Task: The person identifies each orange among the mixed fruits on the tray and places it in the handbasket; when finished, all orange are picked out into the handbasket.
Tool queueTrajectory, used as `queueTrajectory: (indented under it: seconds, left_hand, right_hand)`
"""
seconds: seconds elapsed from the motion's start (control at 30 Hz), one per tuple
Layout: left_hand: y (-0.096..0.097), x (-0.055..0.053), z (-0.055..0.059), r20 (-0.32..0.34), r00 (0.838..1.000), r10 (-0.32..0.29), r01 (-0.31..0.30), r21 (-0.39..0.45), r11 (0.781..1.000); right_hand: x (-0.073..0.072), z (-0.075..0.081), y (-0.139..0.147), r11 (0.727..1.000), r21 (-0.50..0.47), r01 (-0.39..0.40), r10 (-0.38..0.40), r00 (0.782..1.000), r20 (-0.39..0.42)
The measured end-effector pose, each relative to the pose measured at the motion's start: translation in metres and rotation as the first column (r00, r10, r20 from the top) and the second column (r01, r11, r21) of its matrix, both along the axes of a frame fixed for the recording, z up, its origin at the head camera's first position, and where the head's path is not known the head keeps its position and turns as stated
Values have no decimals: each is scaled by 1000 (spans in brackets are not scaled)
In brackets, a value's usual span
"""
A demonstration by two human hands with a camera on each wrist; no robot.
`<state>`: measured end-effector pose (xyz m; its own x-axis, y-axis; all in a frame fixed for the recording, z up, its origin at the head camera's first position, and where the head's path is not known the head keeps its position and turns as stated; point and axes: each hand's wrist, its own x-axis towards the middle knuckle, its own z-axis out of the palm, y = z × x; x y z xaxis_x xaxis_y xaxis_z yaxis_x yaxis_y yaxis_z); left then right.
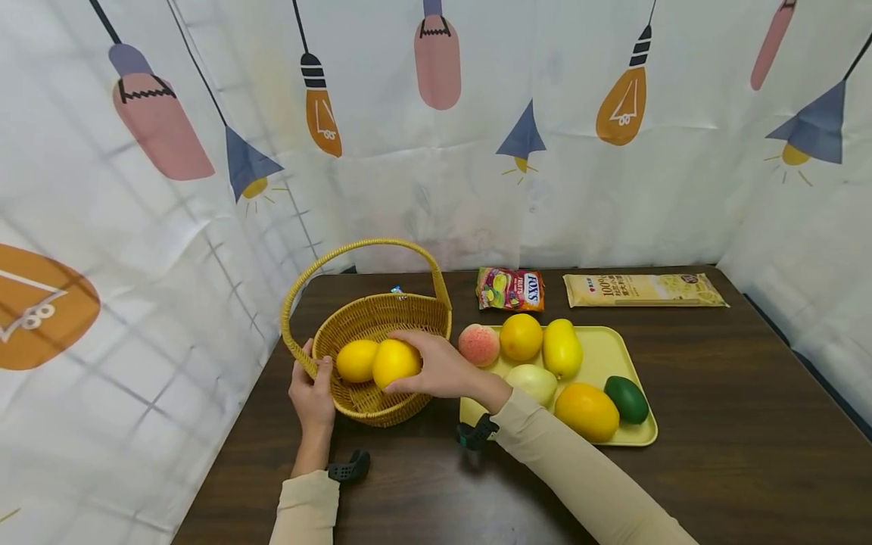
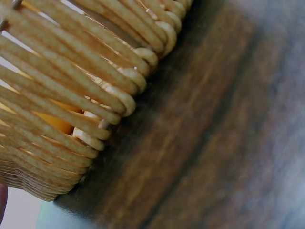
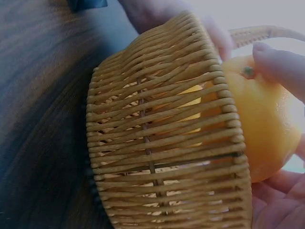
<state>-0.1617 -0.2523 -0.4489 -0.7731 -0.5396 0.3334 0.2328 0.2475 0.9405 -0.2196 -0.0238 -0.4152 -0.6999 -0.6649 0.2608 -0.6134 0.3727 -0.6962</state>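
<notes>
A yellow woven basket [image 1: 388, 412] with a tall arched handle stands on the left part of the table. My left hand [image 1: 314, 397] grips its left rim, thumb on top near the foot of the handle. Over the basket's opening, my right hand [image 1: 436, 365] holds an orange [image 1: 395, 365] between thumb and fingers. In the right wrist view the orange [image 3: 262, 124] shows a small green stem mark and stands partly above the rim. Another yellow-orange fruit [image 1: 356, 361] lies inside the basket, beside the held orange. The left wrist view shows mostly the basket's woven side [image 2: 62, 81].
A pale yellow tray [image 1: 602, 344] to the right bears a peach [image 1: 479, 345], an orange [image 1: 521, 337] and several other fruits; my right forearm crosses its near-left corner. Behind lie a candy bag [image 1: 510, 289] and a long noodle packet [image 1: 643, 291]. A patterned curtain surrounds the table.
</notes>
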Motion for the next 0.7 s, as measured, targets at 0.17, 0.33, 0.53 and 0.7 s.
queueTrajectory:
  seconds: [0.17, 0.33, 0.53, 0.7]
  left_hand:
    - [1, -1, 0, -5, 1000, -5, 5, -5, 1000]
    - [-1, -3, 0, -14, 1000, -4, 4, -4, 1000]
    - [-1, -1, -1, 14, 1000, 2, -2, -9, 1000]
    - [0, 0, -1, 20, 1000, -1, 1, -2, 1000]
  right_hand:
    - [-4, -1, -10, 995, 99, -2, 6, 999, -38]
    - [-6, 2, -15, 991, 133, -22, 29, 998, -57]
    - [-7, 1, -23, 975, 197, -103, 109, 994, -21]
    - [-9, -1, -27, 949, 272, -161, 173, 985, -21]
